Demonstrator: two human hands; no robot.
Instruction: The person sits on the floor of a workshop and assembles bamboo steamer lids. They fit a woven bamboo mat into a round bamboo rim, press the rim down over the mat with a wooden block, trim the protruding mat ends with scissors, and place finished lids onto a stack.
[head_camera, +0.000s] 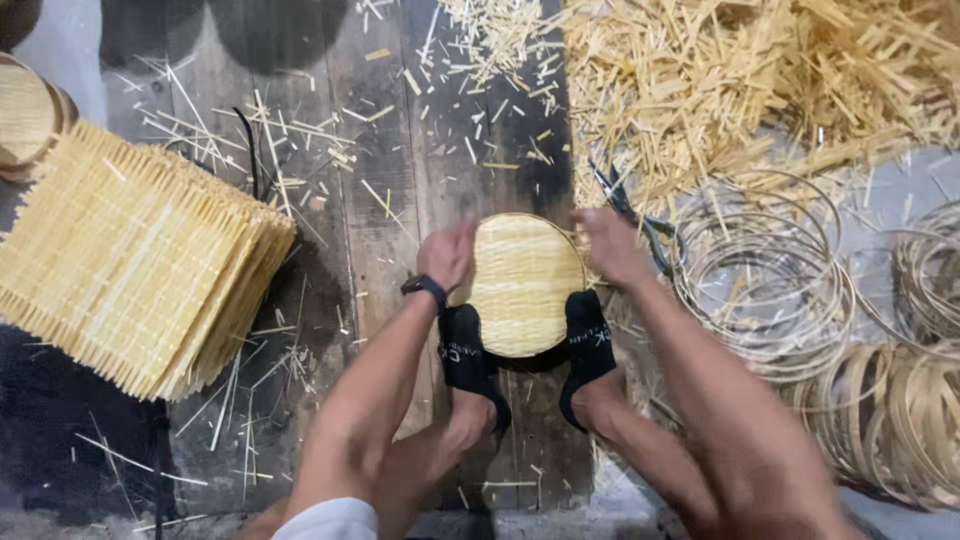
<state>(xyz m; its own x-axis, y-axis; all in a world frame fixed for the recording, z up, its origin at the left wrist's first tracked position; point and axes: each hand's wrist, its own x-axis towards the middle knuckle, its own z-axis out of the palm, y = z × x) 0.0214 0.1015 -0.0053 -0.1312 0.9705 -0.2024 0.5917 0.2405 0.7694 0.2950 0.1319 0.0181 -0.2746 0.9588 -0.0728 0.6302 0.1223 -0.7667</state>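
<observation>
A round woven bamboo mat with a thin hoop rim lies on the dark wooden floor, held at its near edge by my two feet in black socks. My left hand, a black watch on its wrist, presses on the mat's left rim. At the right rim, my right hand grips the edge. Both hands look slightly blurred.
A stack of square woven bamboo mats lies at the left. Round woven pieces sit at the far left edge. Several thin bamboo hoops and thicker rings lie at the right. Loose bamboo offcuts pile behind. Dark shears lie by my right hand.
</observation>
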